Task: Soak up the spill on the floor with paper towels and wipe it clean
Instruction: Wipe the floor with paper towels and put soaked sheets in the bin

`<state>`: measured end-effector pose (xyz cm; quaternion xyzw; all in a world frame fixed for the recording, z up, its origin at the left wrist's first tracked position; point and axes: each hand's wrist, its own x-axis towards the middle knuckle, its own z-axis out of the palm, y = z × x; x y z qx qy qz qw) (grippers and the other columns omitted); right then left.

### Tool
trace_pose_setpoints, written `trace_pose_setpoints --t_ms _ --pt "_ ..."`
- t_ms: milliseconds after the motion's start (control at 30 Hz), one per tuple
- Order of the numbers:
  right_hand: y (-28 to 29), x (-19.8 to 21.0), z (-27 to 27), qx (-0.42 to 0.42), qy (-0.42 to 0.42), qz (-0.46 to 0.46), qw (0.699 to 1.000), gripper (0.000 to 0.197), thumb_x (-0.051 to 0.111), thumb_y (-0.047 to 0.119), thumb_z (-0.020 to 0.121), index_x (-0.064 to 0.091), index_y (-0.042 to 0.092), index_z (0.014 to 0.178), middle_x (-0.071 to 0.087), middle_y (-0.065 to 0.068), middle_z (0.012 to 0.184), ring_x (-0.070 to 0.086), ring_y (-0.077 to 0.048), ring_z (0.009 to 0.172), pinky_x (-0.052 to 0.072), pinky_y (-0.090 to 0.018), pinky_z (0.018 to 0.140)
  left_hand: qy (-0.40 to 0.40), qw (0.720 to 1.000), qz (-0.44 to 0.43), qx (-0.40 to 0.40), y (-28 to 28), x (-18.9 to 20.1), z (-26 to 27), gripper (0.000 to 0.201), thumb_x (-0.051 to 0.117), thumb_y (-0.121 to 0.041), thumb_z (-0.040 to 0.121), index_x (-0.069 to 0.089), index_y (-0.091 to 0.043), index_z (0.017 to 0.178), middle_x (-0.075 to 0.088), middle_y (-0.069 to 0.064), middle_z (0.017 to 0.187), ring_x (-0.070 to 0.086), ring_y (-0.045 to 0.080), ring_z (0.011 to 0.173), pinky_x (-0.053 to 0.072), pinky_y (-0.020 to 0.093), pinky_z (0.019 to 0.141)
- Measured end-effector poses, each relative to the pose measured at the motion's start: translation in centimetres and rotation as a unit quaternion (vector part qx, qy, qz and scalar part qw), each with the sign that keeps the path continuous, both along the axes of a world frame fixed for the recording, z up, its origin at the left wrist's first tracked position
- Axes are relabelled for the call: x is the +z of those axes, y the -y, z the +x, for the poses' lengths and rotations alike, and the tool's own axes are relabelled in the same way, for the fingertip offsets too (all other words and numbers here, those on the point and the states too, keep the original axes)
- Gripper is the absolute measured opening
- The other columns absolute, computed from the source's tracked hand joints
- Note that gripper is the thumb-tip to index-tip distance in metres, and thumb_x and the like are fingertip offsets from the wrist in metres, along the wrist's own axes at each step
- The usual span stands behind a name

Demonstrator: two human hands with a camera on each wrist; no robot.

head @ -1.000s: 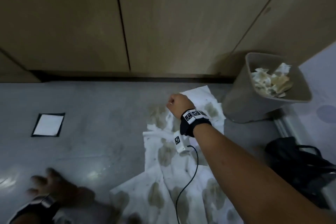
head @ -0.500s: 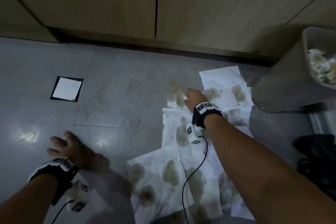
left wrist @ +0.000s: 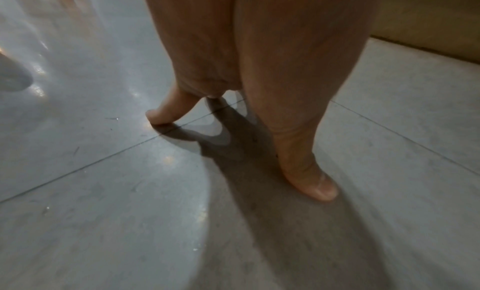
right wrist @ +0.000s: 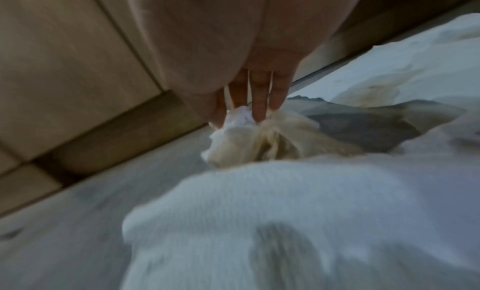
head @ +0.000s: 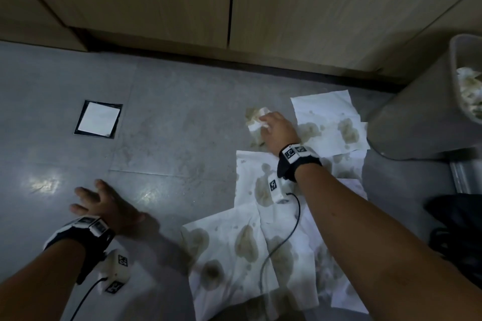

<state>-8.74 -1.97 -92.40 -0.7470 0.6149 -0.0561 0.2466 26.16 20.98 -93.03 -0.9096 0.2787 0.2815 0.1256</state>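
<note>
The right hand (head: pixel 277 130) pinches a crumpled, brown-stained white paper towel (right wrist: pixel 249 138) in its grip, at about one o'clock on the grey tiled floor (head: pixel 167 138). More stained white paper-towel sheets (head: pixel 250 247) trail from there toward five o'clock, nearer this hand. The left hand (head: pixel 104 206), fingers spread flat, braces on the floor at eight o'clock, holding nothing.

Waste bin (head: pixel 417 122) cut off at right
</note>
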Motion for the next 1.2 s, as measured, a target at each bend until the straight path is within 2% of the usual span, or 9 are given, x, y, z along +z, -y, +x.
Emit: trace_pose_setpoints --t_ms 100,233,333,533,700,833,967,1067,1200 --pt "-1.7 -1.2 1.2 0.075 -0.15 0.072 0.983 0.07 0.041 0.056 0.096 0.022 0.023 0.154 0.006 -0.002 0.165 0.008 -0.027 0.15 0.011 -0.046 0.12 -0.008 1.0 -0.003 0.004 0.0 0.1 0.1 0.137 0.089 -0.053 0.059 -0.002 -0.022 0.157 -0.017 0.015 0.163 -0.008 0.05 0.147 0.008 0.059 0.118" --pt "-3.4 -2.0 2.4 0.075 -0.132 0.141 0.978 0.081 0.025 0.062 0.098 -0.013 0.019 0.155 -0.03 -0.007 0.158 -0.018 -0.03 0.149 -0.007 -0.043 0.119 0.026 0.998 -0.05 -0.001 0.0 0.3 -0.9 0.132 0.094 -0.041 0.057 0.011 -0.016 0.156 -0.005 0.021 0.163 0.001 0.053 0.145 0.01 0.06 0.118" --pt "-3.6 -1.7 2.7 0.065 -0.127 0.147 0.979 0.08 0.021 0.061 0.099 -0.012 0.014 0.155 -0.031 -0.007 0.158 -0.019 -0.03 0.148 -0.008 -0.042 0.119 0.06 0.996 -0.072 -0.004 -0.1 -0.1 -1.6 0.133 0.098 -0.034 0.048 0.02 -0.013 0.154 0.004 0.026 0.162 0.009 0.056 0.142 0.014 0.063 0.116" --pt "-1.6 -1.7 3.8 0.041 -0.084 0.129 0.987 0.085 0.022 0.062 0.098 -0.013 0.009 0.154 -0.032 -0.006 0.157 -0.021 -0.025 0.148 -0.01 -0.036 0.117 0.006 0.998 -0.026 -0.051 -0.3 -1.0 0.8 0.134 0.095 -0.036 0.06 0.007 -0.01 0.158 -0.002 0.027 0.159 0.01 0.055 0.143 0.018 0.064 0.115" --pt "-0.7 -1.7 5.3 0.022 -0.058 0.147 0.987 0.085 0.023 0.062 0.098 -0.01 0.007 0.154 -0.029 -0.009 0.159 -0.018 -0.026 0.149 -0.007 -0.039 0.119 0.057 0.992 -0.107 0.043 -0.1 -1.5 -1.9 0.125 0.098 -0.012 0.033 0.036 -0.006 0.142 0.023 0.033 0.153 0.028 0.065 0.126 0.027 0.068 0.105" --pt "-0.9 -2.1 6.7 0.067 -0.09 0.133 0.985 0.087 0.022 0.063 0.097 -0.015 0.009 0.153 -0.032 -0.008 0.157 -0.021 -0.026 0.148 -0.008 -0.039 0.12 0.054 0.995 -0.078 0.021 0.1 -1.0 -1.7 0.125 0.099 -0.02 0.046 0.03 -0.008 0.15 0.015 0.03 0.158 0.021 0.06 0.135 0.022 0.063 0.112" --pt "-0.3 -1.1 6.9 0.046 -0.071 0.157 0.984 0.079 0.03 0.052 0.101 -0.004 0.007 0.156 -0.021 -0.007 0.162 -0.003 -0.028 0.151 0.008 -0.042 0.123 0.071 0.994 -0.069 0.042 0.0 -0.8 -1.9 0.125 0.099 -0.023 0.046 0.03 -0.01 0.149 0.016 0.029 0.158 0.021 0.06 0.135 0.021 0.065 0.111" --pt "0.1 -0.4 6.4 0.034 -0.004 0.086 0.996 0.053 0.039 0.021 0.099 0.03 0.017 0.151 0.018 0.005 0.162 0.043 -0.027 0.135 0.045 -0.047 0.104 0.06 0.997 -0.043 0.034 0.0 -1.0 -1.2 0.14 0.1 -0.033 0.033 0.024 -0.014 0.149 0.014 0.028 0.159 0.019 0.06 0.136 0.022 0.067 0.11" --pt "0.7 0.3 4.7 -0.007 0.014 -0.034 0.999 0.036 0.048 0.006 0.091 0.067 0.022 0.116 0.06 -0.001 0.126 0.056 -0.027 0.113 0.049 -0.043 0.096 0.036 0.999 -0.005 0.016 0.2 -0.3 -0.7 0.139 0.096 -0.045 0.05 0.009 -0.019 0.156 -0.004 0.023 0.162 0.004 0.055 0.144 0.014 0.063 0.116"
